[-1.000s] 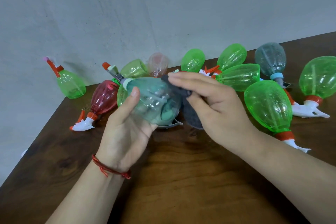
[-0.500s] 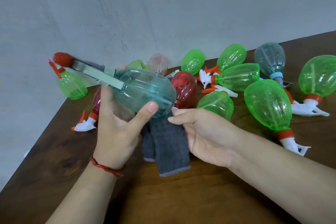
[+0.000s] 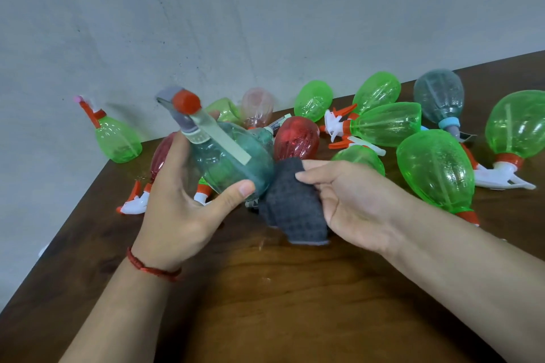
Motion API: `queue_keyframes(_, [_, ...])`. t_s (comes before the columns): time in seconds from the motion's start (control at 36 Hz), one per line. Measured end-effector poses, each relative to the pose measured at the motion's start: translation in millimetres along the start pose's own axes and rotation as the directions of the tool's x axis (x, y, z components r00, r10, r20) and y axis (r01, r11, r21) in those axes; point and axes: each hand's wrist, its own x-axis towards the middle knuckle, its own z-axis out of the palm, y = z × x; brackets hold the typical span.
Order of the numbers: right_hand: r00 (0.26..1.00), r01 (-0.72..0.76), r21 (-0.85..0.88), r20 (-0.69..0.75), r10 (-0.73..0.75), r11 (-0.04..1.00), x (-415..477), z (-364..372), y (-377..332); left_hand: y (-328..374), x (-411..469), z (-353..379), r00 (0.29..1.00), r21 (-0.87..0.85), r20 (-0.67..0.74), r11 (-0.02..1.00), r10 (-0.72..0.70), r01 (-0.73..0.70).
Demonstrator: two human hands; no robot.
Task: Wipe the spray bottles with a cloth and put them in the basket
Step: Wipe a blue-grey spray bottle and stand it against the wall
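My left hand (image 3: 180, 203) grips a teal see-through spray bottle (image 3: 236, 156) above the table, its grey sprayer with an orange nozzle (image 3: 185, 102) pointing up and left. My right hand (image 3: 351, 200) holds a dark grey cloth (image 3: 290, 200) bunched against the bottle's base. Behind lie several other spray bottles: a red one (image 3: 296, 137), a big green one (image 3: 436, 169), a green one on its side (image 3: 386, 124), a grey-teal one (image 3: 439, 96) and a green one at far right (image 3: 516, 124). No basket is in view.
A green bottle (image 3: 118, 137) stands upright at the table's far left corner. Part of another red bottle (image 3: 160, 155) shows behind my left hand. The dark wooden table (image 3: 265, 303) ends at a grey wall (image 3: 236, 23); its left edge runs diagonally.
My left hand turned the teal bottle so its sprayer swung from far left to up. My right hand brought the cloth from hanging below the bottle to against its base.
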Motion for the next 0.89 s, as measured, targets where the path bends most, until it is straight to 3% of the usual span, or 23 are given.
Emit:
queue_keyframes(0.08, [0.994, 0.103, 0.025, -0.024, -0.102, 0.994, -4.1, 8.4, 4.4, 3.5, 0.0, 3.4, 0.999, -0.042, -0.022, 0.999, -0.035, 0.034])
queue_keyframes(0.28, [0.934, 0.357, 0.038, 0.007, -0.357, 0.933, -10.5, 25.9, 22.3, -2.7, -6.8, 24.3, 0.975, -0.333, -0.164, 0.939, -0.148, 0.086])
queue_keyframes(0.44, [0.961, 0.243, 0.092, 0.117, -0.252, 0.966, -10.8, 21.2, 19.6, 1.5, -4.7, 19.0, 0.971, -0.169, -0.218, 0.984, -0.098, 0.061])
queue_keyframes(0.56, [0.945, 0.229, 0.158, 0.200, -0.258, 0.961, -13.4, 20.4, 17.5, 1.5, -6.9, 20.4, 0.981, -0.246, -0.160, 0.967, -0.112, 0.070])
queue_keyframes(0.67, [0.937, 0.184, 0.163, 0.270, -0.224, 0.969, -13.3, 19.4, 20.8, 5.9, -6.3, 24.9, 0.985, -0.164, -0.144, 0.984, -0.099, 0.075])
queue_keyframes(0.78, [0.932, 0.239, 0.158, 0.240, -0.272, 0.958, -13.7, 14.2, 8.2, 7.5, -1.7, 15.9, 0.953, -0.083, -0.275, 0.991, -0.123, 0.104])
queue_keyframes(0.89, [0.917, 0.344, 0.189, 0.144, -0.372, 0.920, -10.9, 9.2, -3.8, 9.7, -2.8, 22.7, 0.964, -0.037, -0.227, 0.990, -0.138, 0.133])
